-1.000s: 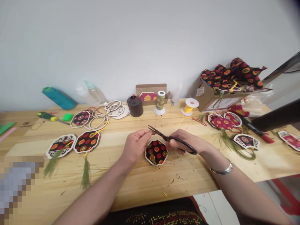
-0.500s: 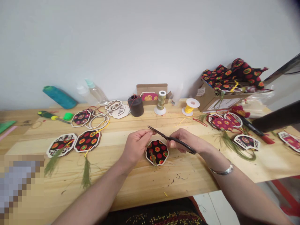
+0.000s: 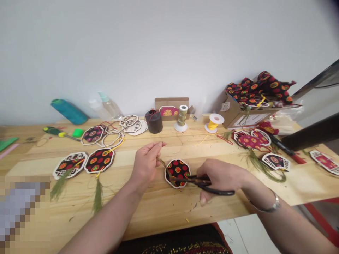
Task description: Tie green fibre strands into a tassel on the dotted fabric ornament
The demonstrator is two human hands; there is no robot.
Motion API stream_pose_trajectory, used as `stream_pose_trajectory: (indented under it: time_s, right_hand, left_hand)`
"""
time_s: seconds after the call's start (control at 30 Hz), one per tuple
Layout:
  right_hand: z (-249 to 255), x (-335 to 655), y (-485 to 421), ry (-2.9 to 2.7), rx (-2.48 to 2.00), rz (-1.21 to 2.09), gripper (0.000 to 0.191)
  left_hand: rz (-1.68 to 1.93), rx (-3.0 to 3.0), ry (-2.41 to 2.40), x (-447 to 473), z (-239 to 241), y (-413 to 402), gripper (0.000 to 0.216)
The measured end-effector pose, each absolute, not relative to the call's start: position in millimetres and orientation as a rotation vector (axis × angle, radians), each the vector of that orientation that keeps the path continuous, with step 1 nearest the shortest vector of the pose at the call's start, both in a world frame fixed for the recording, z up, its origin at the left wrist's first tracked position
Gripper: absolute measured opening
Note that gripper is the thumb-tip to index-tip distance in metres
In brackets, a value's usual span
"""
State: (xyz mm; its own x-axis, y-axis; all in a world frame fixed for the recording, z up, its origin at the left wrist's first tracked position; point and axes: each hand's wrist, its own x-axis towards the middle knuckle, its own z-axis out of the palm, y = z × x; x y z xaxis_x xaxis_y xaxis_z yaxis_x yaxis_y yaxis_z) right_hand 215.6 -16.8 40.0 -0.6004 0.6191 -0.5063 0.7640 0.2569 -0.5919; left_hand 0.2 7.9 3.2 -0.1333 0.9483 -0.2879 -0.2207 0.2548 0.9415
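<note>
My left hand [image 3: 148, 159] pinches the end of a thin olive-green thread bundle [image 3: 163, 163], pulled up and left from a small fabric-covered ornament [image 3: 178, 167]. That ornament is black with red and orange round motifs and has a pale scalloped wooden rim; it lies flat on the table. In my right hand [image 3: 221, 180] are black-handled scissors [image 3: 196, 180], fingers in the handles. Their blades point left over the ornament's lower half, close to the thread. Whether the blades touch the thread I cannot tell.
Two tasselled ornaments [image 3: 99, 160] lie at left. Along the wall stand a black thread cone [image 3: 154, 122], a green thread spool [image 3: 182, 118] and a yellow cord spool [image 3: 214, 123]. A cardboard box [image 3: 238, 114] with patterned fabric is at right, near a black pole [image 3: 312, 132].
My right hand has brought the scissors down toward me, from above the ornament to over its lower half. My left hand has shifted slightly left, drawing the thread out.
</note>
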Motion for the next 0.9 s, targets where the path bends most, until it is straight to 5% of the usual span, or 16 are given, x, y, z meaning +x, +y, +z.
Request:
stream_pose_trajectory:
  time_s: [0.3,0.63,0.7,0.83,0.9]
  right_hand:
    - [45,283,-41,2.085,1.992,-0.313,0.036]
    - [40,277,-20,2.263,2.101,-0.005,0.031]
    - [42,249,-6,2.632,2.108,-0.257,0.037]
    - [29,190,21,2.871,1.886,-1.502,0.044]
    - [19,171,27,2.835,1.789,-1.851,0.045]
  left_hand:
    - [1.097,0.746,1.184,2,7,2,0.030]
    - [1.013,0.770,1.113,6,8,0,0.029]
    - [1.001,0.755,1.089,7,7,-1,0.029]
    - [0.979,0.734,1.046,8,6,-1,0.031]
    - [0.969,0.717,1.016,9,5,-1,0.027]
